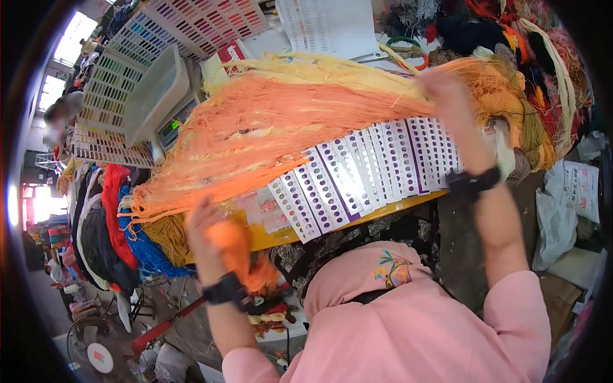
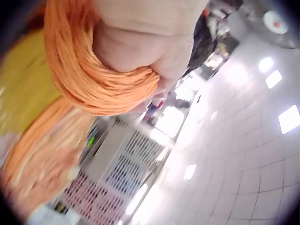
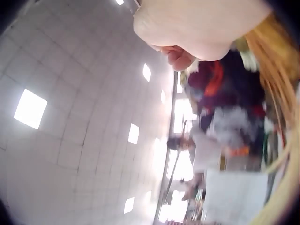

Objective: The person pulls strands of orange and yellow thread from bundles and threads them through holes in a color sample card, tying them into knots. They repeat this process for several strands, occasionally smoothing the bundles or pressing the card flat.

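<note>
A wide spread of orange yarn [image 1: 268, 127], with pale yellow strands along its far side, stretches between my two hands over the table. My left hand [image 1: 203, 230] grips the orange yarn at the near left end. In the left wrist view a thick loop of the yarn [image 2: 101, 91] wraps round that hand, its fingertips partly hidden. At the far right end my right hand [image 1: 447, 96], blurred, holds the strands with curled fingers [image 3: 178, 58]. Orange strands [image 3: 272, 61] run beside that hand in the right wrist view. Beneath the yarn lie white sample cards [image 1: 357, 172] with purple dots.
A scale [image 1: 171, 131] with a white tray [image 1: 153, 96] stands at the left, before colour charts [image 1: 115, 80]. Papers [image 1: 329, 29] lie at the back. Yarn hanks [image 1: 115, 217] hang over the left edge; a yarn pile [image 1: 511, 96] fills the right. A floor fan [image 1: 99, 354] stands lower left.
</note>
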`<state>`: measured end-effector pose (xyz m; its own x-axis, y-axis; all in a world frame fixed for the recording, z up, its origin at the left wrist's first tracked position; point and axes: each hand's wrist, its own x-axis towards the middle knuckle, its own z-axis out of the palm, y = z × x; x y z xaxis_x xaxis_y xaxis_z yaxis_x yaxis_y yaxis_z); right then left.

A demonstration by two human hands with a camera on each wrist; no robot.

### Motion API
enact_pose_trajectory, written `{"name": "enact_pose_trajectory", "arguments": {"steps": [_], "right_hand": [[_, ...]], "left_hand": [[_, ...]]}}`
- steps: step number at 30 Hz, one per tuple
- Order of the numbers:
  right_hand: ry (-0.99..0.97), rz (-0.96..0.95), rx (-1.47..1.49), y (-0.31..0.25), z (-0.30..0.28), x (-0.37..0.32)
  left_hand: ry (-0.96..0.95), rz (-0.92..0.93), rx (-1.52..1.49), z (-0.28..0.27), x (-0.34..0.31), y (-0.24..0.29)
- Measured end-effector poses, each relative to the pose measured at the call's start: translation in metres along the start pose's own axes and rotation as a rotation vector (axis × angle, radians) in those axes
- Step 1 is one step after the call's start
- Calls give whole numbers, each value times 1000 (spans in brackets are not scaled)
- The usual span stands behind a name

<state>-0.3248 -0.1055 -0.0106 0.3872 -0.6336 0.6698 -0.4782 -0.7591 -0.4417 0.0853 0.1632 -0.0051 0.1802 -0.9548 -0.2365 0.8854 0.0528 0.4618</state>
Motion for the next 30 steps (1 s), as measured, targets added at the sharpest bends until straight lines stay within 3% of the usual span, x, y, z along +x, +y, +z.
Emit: {"name": "enact_pose_trajectory", "arguments": {"steps": [1,2,3,5,6,8,12,14,15,18,24,27,30], "right_hand": [[-103,636,696,-40,34,-1],[-203,769,833,-53,66,-8],[-268,763,660,-60,96,-19],[-215,600,608,-75,131,-38],[-234,663,566,-84,136,-44],[-111,361,220,-94,142,-52],[-152,282,221,-86,136,-51],[-189,273,199,-85,131,-54],[-100,132,203,-88,136,-59],[-234,66,105,-115,126,-65],[-321,293,396,-104,132,-61],[-217,283,354,-106,135,-61],[-168,251,301,-104,137,-63]], "left_hand": [[188,8,272,38,19,-36],[373,-30,511,75,39,-73],[390,-199,444,69,61,-88],[271,-422,565,41,95,-120],[278,-443,653,42,100,-136],[356,-529,888,47,114,-158],[273,-474,1133,31,127,-163],[219,-444,1243,51,105,-151],[270,-421,1125,56,101,-150],[234,-412,935,44,112,-152],[356,-392,938,37,117,-170],[362,-288,687,34,109,-157],[335,-476,-124,37,91,-121]]}}
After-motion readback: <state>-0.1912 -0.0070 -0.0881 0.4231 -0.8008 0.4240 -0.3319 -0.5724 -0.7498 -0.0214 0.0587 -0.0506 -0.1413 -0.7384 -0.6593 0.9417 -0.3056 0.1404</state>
